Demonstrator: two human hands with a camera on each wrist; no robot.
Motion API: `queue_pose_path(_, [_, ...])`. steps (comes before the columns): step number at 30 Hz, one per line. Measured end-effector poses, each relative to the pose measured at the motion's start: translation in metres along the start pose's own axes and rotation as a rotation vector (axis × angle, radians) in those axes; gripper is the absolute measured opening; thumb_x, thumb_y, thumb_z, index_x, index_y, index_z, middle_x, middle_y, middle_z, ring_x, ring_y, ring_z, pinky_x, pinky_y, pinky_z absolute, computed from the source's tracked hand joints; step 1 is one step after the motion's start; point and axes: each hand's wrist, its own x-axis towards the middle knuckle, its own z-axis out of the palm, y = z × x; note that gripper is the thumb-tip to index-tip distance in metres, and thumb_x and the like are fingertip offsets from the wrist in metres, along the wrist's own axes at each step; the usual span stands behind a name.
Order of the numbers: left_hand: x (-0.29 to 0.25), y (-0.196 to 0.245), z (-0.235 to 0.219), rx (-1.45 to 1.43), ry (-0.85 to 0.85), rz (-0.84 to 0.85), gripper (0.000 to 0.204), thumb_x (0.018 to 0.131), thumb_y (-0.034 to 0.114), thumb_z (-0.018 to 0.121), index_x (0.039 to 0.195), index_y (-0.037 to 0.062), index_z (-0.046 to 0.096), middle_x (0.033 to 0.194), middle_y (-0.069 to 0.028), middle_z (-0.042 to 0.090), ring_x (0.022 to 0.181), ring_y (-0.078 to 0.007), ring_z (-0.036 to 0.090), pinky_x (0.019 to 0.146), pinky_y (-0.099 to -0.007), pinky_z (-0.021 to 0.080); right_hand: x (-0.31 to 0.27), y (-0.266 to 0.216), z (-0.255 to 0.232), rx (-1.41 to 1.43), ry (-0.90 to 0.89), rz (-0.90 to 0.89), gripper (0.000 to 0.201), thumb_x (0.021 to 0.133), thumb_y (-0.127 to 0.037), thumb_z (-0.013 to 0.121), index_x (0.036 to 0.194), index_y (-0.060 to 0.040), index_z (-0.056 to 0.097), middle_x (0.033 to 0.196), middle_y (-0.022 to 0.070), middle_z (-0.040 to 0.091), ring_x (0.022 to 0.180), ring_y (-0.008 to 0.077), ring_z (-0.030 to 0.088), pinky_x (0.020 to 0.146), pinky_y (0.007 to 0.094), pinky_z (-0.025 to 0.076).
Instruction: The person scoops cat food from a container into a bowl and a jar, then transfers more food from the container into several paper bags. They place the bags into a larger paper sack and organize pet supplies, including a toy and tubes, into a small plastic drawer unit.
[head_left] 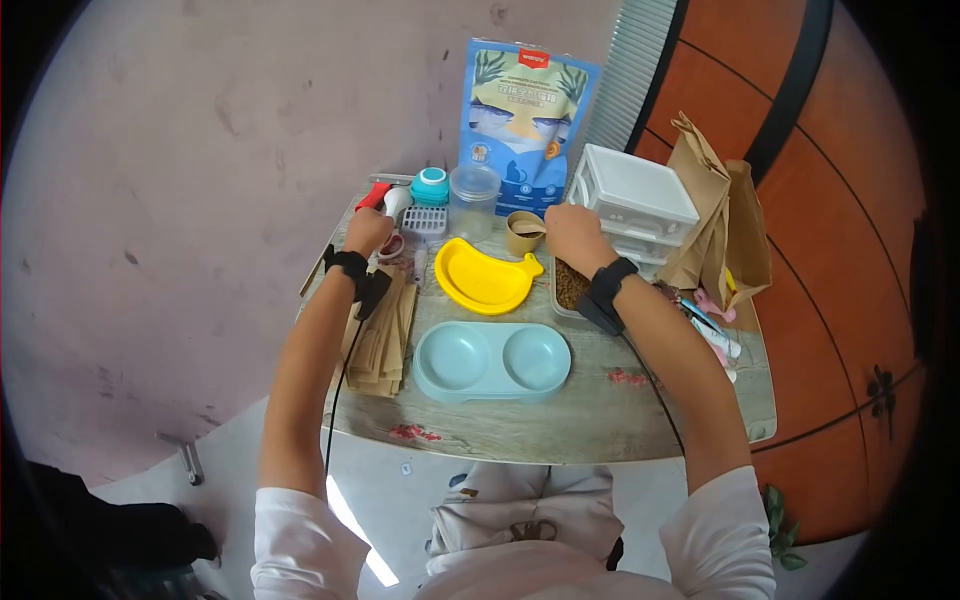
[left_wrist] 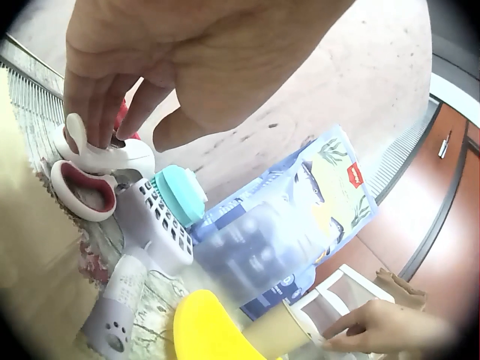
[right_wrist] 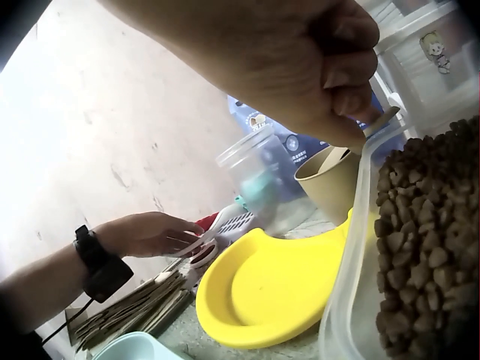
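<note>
My right hand (head_left: 577,238) pinches a pale spoon (right_wrist: 384,121) whose other end dips into a beige cup (head_left: 523,232). The clear tub of brown kibble (right_wrist: 427,232) lies right under that wrist. At the far left of the table, my left hand (left_wrist: 157,82) reaches down with fingers loosely extended. Their tips are at a white, rounded plastic thing (left_wrist: 127,157), whose kind is partly hidden by the fingers. Beside it lie white-and-red-handled scissors (left_wrist: 84,191), a red object (head_left: 373,196) and a grey slotted litter scoop (left_wrist: 154,232).
A yellow dish (head_left: 485,277) and a light-blue double bowl (head_left: 492,392) sit mid-table. Behind are a teal item (head_left: 430,186), a clear jar (head_left: 474,203) and a blue food bag (head_left: 525,120). White drawers (head_left: 640,190) and paper bags (head_left: 700,210) stand right; folded paper bags (head_left: 380,345) lie left.
</note>
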Motion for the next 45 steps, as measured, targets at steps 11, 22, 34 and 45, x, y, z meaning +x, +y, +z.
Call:
queue_pose_path(11, [0.015,-0.008,-0.004,0.03,-0.122,-0.039,0.034,0.077,0.024,0.052,0.081,-0.0064,0.066,0.075,-0.0205,0.066,0.071,-0.0295,0.067,0.061,-0.0378,0.05,0.001,0.005,0.0,0.064,0.027,0.092,0.016,0.079,-0.008,0.057,0.087,-0.0041,0.07,0.089,0.0172,0.069,0.085,0.0319,0.067,0.071,0.0407,0.053])
queue_pose_path(22, [-0.037,0.042,-0.036,-0.252,-0.262,-0.032,0.049,0.088,0.032,0.056,0.124,-0.0017,0.054,0.111,-0.0069,0.062,0.104,-0.0198,0.056,0.085,-0.0363,0.047,-0.029,0.026,-0.011,0.192,0.079,0.112,0.017,0.079,-0.014,0.059,0.082,-0.0019,0.07,0.084,0.0185,0.068,0.081,0.0346,0.066,0.069,0.0429,0.053])
queue_pose_path(34, [-0.238,0.091,-0.012,0.375,-0.424,0.732,0.089,0.075,0.033,0.075,0.145,0.0068,0.027,0.142,-0.0264,0.029,0.133,-0.0382,0.031,0.107,-0.045,0.031,-0.148,0.11,-0.01,0.709,0.339,0.239,0.018,0.08,-0.022,0.062,0.077,-0.0052,0.067,0.062,0.0126,0.06,0.062,0.0324,0.059,0.057,0.0415,0.045])
queue_pose_path(45, [-0.243,0.125,0.007,0.651,-0.681,0.555,0.112,0.065,0.035,0.083,0.147,0.0036,0.014,0.144,-0.0214,0.027,0.135,-0.0365,0.026,0.111,-0.0406,0.026,-0.168,0.122,0.007,0.824,0.401,0.222,0.016,0.083,-0.019,0.061,0.082,-0.004,0.066,0.067,0.0145,0.063,0.063,0.0342,0.062,0.06,0.0411,0.048])
